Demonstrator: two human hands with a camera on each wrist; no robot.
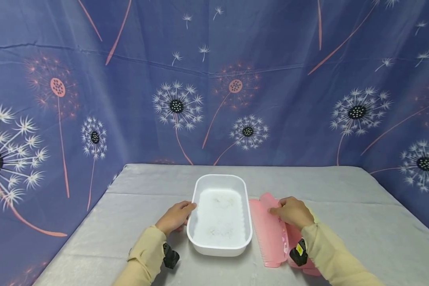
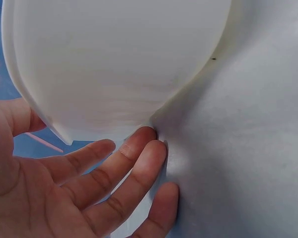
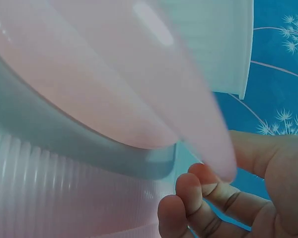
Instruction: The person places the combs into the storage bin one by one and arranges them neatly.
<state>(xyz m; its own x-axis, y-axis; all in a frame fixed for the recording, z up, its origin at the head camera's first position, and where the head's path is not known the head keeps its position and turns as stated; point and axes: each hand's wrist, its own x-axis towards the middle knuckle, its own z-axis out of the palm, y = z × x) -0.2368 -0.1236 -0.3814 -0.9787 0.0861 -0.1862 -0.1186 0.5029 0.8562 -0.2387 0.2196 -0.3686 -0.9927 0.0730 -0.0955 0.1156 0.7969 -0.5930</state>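
A white rectangular plastic tub (image 1: 219, 249) with rounded corners stands on the table in the head view, with faint marks on its floor. My left hand (image 1: 176, 215) grips its left side. The left wrist view shows the thumb over the rim and fingers against the outer wall (image 2: 114, 74). Right of the tub lie pink plastic pieces; one is a panel (image 1: 268, 232) with a toothed left edge. My right hand (image 1: 296, 212) pinches a thin, rounded pink plastic piece (image 3: 188, 94) above them. Its full shape is hidden.
Grey cloth (image 1: 128, 222) covers the table. Behind it hangs a blue curtain (image 1: 214, 99) with dandelion prints. Another pink part (image 1: 311, 271) lies partly under the right forearm. A ribbed pink surface (image 3: 64, 183) shows low in the right wrist view.
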